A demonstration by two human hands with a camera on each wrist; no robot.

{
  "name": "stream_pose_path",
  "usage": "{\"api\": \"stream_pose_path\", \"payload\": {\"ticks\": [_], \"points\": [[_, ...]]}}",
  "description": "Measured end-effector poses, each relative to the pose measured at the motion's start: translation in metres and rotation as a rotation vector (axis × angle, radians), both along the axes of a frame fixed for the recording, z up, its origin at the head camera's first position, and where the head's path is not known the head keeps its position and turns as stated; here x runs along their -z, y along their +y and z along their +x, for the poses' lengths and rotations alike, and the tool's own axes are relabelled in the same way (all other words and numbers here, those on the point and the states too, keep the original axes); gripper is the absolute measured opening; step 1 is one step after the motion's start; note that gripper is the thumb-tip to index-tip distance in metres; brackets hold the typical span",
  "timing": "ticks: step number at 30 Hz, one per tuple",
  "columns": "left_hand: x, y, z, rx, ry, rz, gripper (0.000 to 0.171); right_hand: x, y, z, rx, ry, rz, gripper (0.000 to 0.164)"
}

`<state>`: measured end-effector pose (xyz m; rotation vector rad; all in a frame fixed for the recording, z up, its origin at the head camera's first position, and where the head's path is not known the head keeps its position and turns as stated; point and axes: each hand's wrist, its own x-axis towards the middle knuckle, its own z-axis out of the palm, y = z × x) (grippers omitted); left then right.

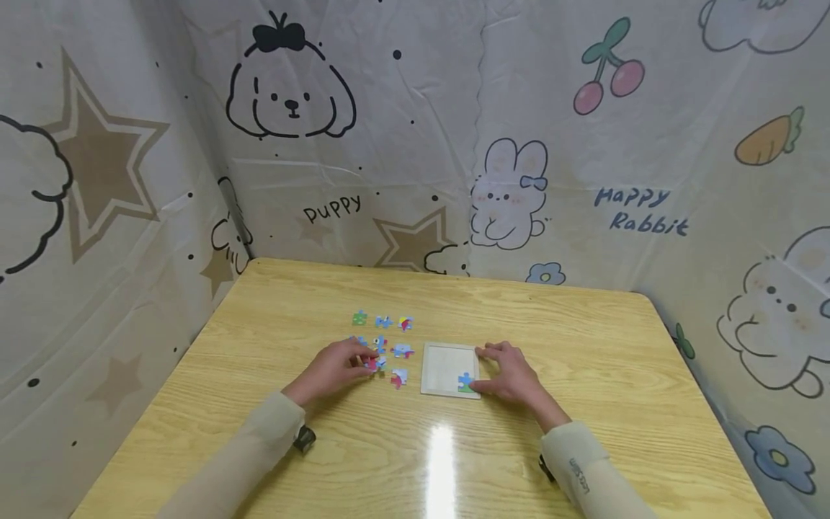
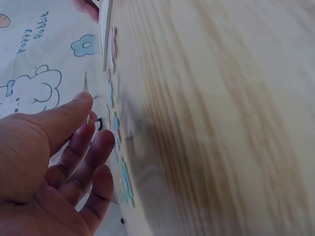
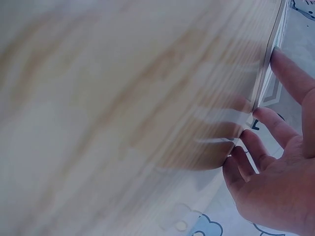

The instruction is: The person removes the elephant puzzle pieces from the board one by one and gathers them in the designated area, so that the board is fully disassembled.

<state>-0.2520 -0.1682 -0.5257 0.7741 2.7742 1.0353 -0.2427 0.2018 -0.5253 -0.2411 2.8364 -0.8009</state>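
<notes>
My left hand (image 1: 336, 369) pinches a thin jigsaw piece (image 2: 85, 81) between thumb and fingers, lifted off the table in the left wrist view. In the head view the held piece (image 1: 372, 364) shows red and blue. My right hand (image 1: 512, 376) touches the right side of a square puzzle tray (image 1: 424, 369), fingers spread along its edge and thumb by the near right corner. A blue and green piece (image 1: 464, 384) lies inside that corner of the tray. The right wrist view shows the fingertips (image 3: 278, 56) against the tray's rim.
Several loose jigsaw pieces lie left of the tray, among them a green one (image 1: 359, 318), a yellow and red one (image 1: 405, 323) and a pink and white one (image 1: 398, 378). The wooden table (image 1: 583, 346) meets a printed curtain (image 1: 415, 144) behind.
</notes>
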Motion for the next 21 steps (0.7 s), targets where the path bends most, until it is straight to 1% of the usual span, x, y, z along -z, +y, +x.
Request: {"api": "stream_pose_path", "payload": {"ticks": [8,15,21], "points": [[0.003,-0.009,-0.003,0.019,-0.002,-0.017,0.031,-0.001,0.0,-0.001,-0.004,0.003,-0.005,0.075],[0.002,-0.011,-0.003,0.015,-0.042,-0.019,0.03,0.001,0.001,-0.002,0.002,0.004,-0.006,0.074],[0.004,-0.012,-0.005,0.03,-0.05,-0.015,0.03,0.004,0.001,-0.002,-0.003,0.008,-0.003,0.074]]}}
